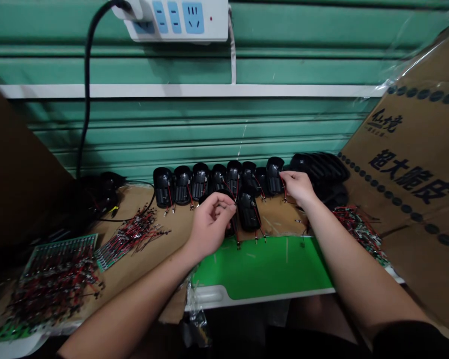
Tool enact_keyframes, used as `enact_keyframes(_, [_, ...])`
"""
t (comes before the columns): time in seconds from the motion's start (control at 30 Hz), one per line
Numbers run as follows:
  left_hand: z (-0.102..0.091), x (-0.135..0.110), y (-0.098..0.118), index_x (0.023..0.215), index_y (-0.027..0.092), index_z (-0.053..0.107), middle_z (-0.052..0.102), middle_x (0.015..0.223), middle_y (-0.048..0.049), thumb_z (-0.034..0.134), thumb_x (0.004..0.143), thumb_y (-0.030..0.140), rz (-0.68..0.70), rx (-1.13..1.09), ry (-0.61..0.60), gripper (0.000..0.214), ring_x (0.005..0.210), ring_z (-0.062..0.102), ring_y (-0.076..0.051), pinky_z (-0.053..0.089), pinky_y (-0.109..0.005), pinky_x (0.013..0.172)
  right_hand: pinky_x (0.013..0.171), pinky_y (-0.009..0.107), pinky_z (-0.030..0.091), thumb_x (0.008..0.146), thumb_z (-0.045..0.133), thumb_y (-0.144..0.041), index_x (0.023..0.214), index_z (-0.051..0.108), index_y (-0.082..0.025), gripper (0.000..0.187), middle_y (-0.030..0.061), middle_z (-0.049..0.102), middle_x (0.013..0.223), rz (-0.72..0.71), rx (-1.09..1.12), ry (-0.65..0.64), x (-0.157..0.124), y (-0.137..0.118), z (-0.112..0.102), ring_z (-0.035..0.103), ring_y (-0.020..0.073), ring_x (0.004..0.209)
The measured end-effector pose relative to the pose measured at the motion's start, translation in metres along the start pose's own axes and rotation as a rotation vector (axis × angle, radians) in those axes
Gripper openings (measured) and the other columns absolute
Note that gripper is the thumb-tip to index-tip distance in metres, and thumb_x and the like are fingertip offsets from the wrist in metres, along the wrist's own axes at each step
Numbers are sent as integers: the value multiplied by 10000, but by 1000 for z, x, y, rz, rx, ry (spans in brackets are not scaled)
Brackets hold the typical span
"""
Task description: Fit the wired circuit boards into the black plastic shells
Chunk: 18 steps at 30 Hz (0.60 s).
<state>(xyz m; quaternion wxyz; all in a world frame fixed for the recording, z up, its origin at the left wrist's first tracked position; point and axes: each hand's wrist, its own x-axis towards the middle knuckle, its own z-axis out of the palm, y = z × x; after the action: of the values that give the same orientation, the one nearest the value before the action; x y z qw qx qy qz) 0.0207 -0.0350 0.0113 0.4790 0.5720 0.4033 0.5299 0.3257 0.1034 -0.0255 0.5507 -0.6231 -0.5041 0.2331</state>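
Bench: along its back edge, a row of housings, leads hanging forward; one further housing in front of the row. At the row's right end, a stack of ribbed covers.

Bench front, centre: mat. Left of mat: loose leads; farther left and forward, a tray holding more leads. Right of mat: a second heap of leads, beside a cardboard sheet propped against the shutter behind the bench. On shutter, above a ledge: power strip, its cable running down toward the bench's left end.
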Motion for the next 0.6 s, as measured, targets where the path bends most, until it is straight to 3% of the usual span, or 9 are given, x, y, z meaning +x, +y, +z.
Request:
enact_keyframes(0.2, [-1, 1, -2, 919, 147, 634, 608, 703, 35, 736, 856, 455, 8, 23, 10, 331, 526, 524, -26, 402, -150, 503, 763, 369, 602, 843, 764, -522, 920, 865, -167, 377, 98, 836, 840, -40, -75, -48, 6, 17, 20, 774, 301, 849])
enact_keyframes(0.33, [-2, 1, -3, 889, 148, 631, 590, 681, 37, 725, 872, 464, 13, 36, -10, 330, 525, 503, -21, 380, -145, 503, 765, 359, 603, 854, 743, -489, 965, 854, -173, 352, 110, 856, 911, -64, -109, -56, 10, 22, 27, 779, 292, 872])
enact_keyframes(0.6, [-4, 1, -5, 883, 146, 643, 602, 711, 22, 683, 910, 485, 32, 79, -18, 343, 565, 496, -25, 371, -161, 534, 752, 361, 565, 861, 684, -434, 933, 788, -191, 275, 113, 830, 892, -100, -182, -110, 1, 10, 18, 747, 260, 771])
